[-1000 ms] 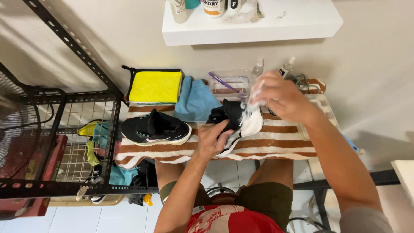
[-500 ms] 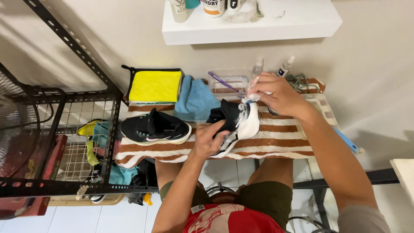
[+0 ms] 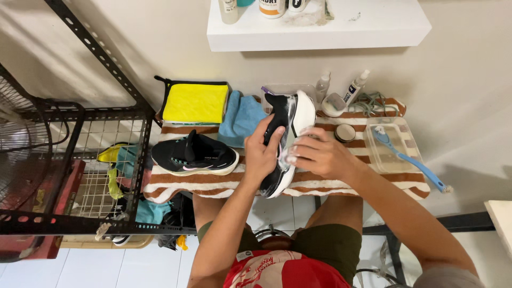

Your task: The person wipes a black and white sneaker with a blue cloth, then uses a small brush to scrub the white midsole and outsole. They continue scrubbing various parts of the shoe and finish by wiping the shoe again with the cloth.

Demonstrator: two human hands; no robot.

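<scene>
At frame centre, the left hand [image 3: 261,152] grips a black shoe [image 3: 290,114] tilted on edge. The right hand [image 3: 314,154] clasps its white sole; a second shoe [image 3: 194,156] lies left

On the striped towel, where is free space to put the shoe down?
The barest patch of striped towel lies in front, between the held shoe and clear tray. A narrow strip runs before the resting shoe. The back, with cloths, bottles and tin, is crowded.

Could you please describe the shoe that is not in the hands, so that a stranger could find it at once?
Find the striped towel covering the low table. On its left part, in front of the yellow cloth, lies a black shoe on its sole. Unlike the shoe in both hands, nobody touches it.
</scene>
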